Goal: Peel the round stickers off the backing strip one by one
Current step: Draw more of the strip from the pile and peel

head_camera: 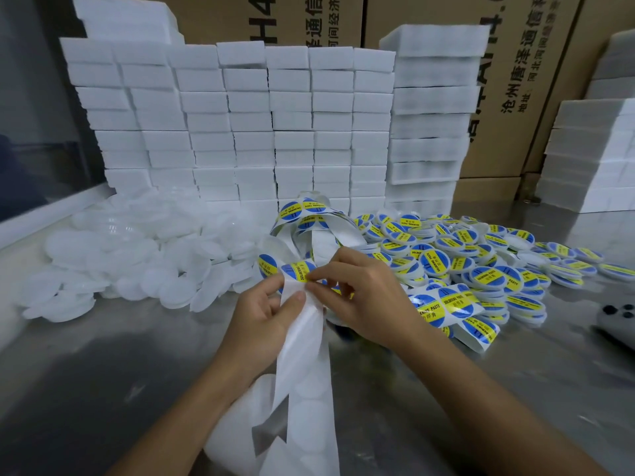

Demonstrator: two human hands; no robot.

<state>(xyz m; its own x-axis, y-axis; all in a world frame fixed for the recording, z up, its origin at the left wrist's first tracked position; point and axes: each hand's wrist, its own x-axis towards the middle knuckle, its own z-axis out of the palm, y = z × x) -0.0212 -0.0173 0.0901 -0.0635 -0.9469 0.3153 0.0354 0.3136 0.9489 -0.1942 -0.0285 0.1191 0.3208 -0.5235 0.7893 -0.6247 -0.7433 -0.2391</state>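
Observation:
A white backing strip [302, 365] runs from my lap up to the hands, its lower part bare with round outlines. My left hand [264, 310] pinches the strip just below a round blue-and-yellow sticker [298, 270]. My right hand [364, 290] pinches that sticker's lower edge with thumb and forefinger. More strip with stickers [309, 214] loops up behind the hands and another length [446, 304] trails to the right.
A heap of white plastic lids [137, 255] lies on the left of the steel table [103, 365]. Lids with stickers on them [481, 255] are piled on the right. White foam blocks [240, 125] and cardboard boxes [536, 97] stand behind. A dark device [618, 321] sits at the right edge.

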